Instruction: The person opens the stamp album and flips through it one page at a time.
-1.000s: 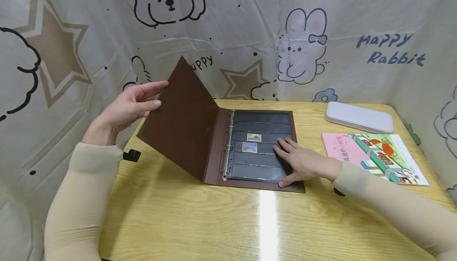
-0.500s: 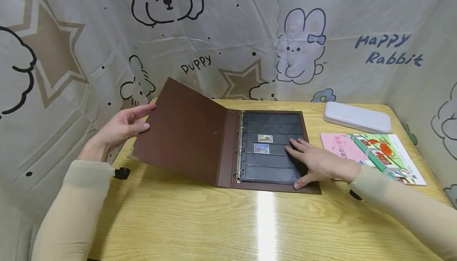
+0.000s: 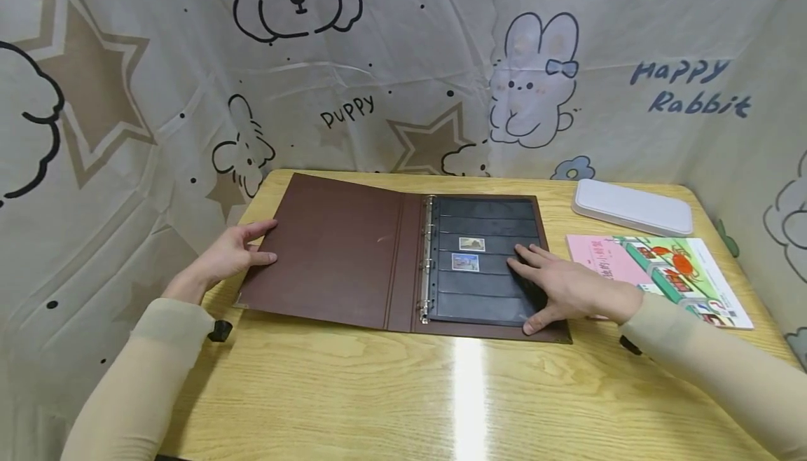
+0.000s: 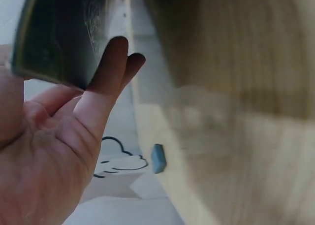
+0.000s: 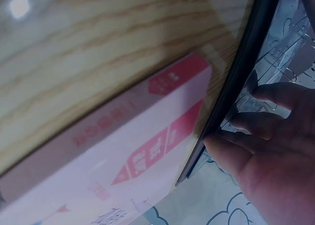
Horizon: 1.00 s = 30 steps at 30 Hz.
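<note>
A brown ring-bound stamp album (image 3: 328, 251) lies spread on the table. Its front cover slopes slightly up at the left, where my left hand (image 3: 230, 256) pinches the outer edge. In the left wrist view the cover's edge (image 4: 54, 38) sits between thumb and fingers (image 4: 112, 67), with fingers on the underside. My right hand (image 3: 564, 287) rests with spread fingers on the right side of the black pocket page (image 3: 482, 286), its thumb near the lower border. Two small stamps, one yellowish (image 3: 471, 244) and one bluish (image 3: 465, 263), show in the pockets beside metal rings (image 3: 426, 258).
Right of the album lies a pink and green picture book (image 3: 668, 272), partly behind the right wrist. A white flat case (image 3: 632, 207) is behind it. Patterned cloth (image 3: 353, 47) surrounds the wooden table (image 3: 353, 391) at the back and sides.
The left hand has swung the cover down to the left, from steeply raised to nearly flat. The album has shifted a little right, and the right hand has moved right along with it.
</note>
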Each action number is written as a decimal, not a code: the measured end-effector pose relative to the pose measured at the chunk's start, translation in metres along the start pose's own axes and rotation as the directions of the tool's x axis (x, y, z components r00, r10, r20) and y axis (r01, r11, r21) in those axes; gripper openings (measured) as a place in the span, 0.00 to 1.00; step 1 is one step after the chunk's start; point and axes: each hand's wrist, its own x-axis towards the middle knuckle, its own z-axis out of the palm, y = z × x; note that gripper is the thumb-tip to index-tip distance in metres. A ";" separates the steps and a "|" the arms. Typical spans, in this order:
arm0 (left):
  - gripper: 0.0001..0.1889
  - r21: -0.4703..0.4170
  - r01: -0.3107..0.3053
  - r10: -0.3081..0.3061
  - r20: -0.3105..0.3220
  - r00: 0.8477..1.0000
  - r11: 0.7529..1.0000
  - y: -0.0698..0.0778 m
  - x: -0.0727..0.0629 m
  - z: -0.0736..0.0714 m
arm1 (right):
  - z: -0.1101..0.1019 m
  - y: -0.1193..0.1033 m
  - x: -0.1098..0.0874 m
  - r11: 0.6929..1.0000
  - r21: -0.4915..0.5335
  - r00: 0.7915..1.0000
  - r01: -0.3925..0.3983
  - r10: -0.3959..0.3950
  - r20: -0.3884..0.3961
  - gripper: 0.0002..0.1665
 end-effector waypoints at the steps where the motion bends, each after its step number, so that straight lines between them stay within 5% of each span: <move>1: 0.48 -0.001 0.005 -0.005 0.001 1.000 1.000 -0.002 0.000 0.002 | 0.000 0.000 0.000 1.000 0.000 1.000 0.000 0.000 0.000 0.80; 6: 0.52 0.172 0.040 -0.035 -0.035 0.999 0.984 -0.003 0.000 0.015 | 0.001 0.000 0.000 1.000 -0.006 1.000 0.001 0.000 0.002 0.80; 12: 0.59 0.407 0.061 -0.046 -0.045 0.998 0.912 0.009 -0.001 0.033 | 0.000 0.000 0.000 1.000 -0.011 1.000 0.003 -0.003 -0.005 0.80; 18: 0.66 0.464 0.093 -0.094 -0.020 0.995 0.881 0.008 -0.003 0.049 | -0.001 -0.001 0.001 1.000 -0.014 1.000 0.000 0.000 -0.002 0.80; 24: 0.74 0.539 0.033 -0.044 0.006 0.999 0.842 0.001 0.001 0.059 | -0.002 -0.001 0.001 1.000 -0.003 1.000 -0.007 0.007 0.001 0.79; 30: 0.78 0.582 0.022 -0.074 0.066 0.995 0.813 0.008 0.004 0.069 | -0.001 0.000 0.001 1.000 0.003 1.000 -0.007 0.007 0.002 0.80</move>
